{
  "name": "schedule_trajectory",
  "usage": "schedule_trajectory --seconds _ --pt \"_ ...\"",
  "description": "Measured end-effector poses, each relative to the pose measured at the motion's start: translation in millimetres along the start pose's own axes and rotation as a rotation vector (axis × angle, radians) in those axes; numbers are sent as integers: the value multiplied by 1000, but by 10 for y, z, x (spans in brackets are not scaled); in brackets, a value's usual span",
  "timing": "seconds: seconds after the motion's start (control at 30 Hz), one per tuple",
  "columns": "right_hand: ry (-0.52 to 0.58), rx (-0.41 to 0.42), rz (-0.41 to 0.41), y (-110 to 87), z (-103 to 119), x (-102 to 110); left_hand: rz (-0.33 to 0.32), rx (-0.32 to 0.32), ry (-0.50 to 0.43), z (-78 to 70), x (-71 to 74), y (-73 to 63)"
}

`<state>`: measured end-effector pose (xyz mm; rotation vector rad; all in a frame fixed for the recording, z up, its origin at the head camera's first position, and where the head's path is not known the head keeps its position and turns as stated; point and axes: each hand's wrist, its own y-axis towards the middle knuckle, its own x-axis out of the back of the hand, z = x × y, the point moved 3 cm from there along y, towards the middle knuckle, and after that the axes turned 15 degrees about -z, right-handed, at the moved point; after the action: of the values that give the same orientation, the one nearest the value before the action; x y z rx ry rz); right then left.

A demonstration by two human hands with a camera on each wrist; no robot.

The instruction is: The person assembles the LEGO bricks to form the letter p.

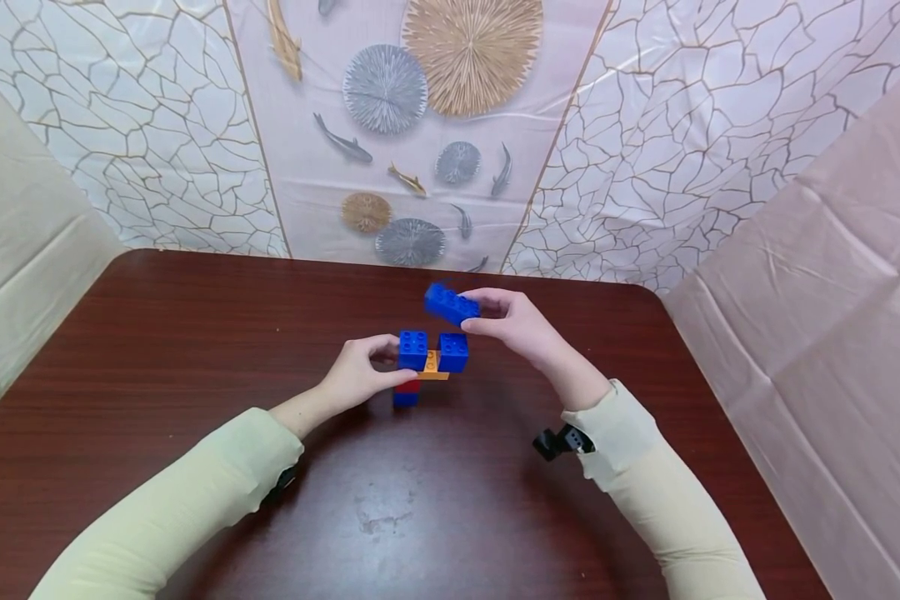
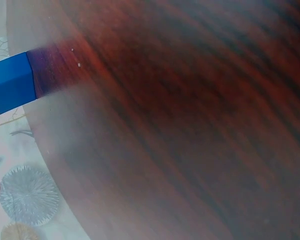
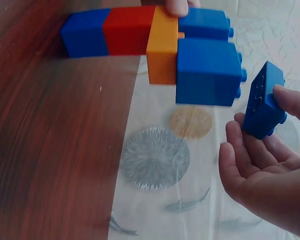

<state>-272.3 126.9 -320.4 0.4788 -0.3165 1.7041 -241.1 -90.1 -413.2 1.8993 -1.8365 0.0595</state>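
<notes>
A stack of toy building bricks stands on the table in front of me. It has a blue brick (image 1: 406, 400) at the bottom, a red brick (image 3: 128, 31) over it, then an orange brick (image 3: 162, 47) laid across. On the orange one sit two blue bricks side by side, a left one (image 1: 412, 350) and a right one (image 1: 453, 352). My left hand (image 1: 356, 371) grips the stack from the left, thumb in front. Above and behind the stack, my right hand (image 1: 513, 321) pinches a loose blue brick (image 3: 265, 102), tilted and apart from the others.
The dark wooden table (image 1: 195, 333) reaches back to a patterned curtain (image 1: 307, 192). Plain pale cloth (image 1: 795, 317) hangs on the right. A small black device (image 1: 562, 442) is at the right cuff. Only the bottom of the stack shows in the left wrist view.
</notes>
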Motion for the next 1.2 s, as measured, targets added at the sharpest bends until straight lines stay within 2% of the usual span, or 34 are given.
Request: schedule_trajectory --seconds 0.37,0.9,1.2 --pt "-130 136 59 -94 80 -175 18 -9 -36 11 -13 1" --pt "-186 203 126 -127 126 -241 18 -4 -35 8 -11 3" --pt "-180 265 73 -83 229 -361 11 -25 -39 4 2 9"
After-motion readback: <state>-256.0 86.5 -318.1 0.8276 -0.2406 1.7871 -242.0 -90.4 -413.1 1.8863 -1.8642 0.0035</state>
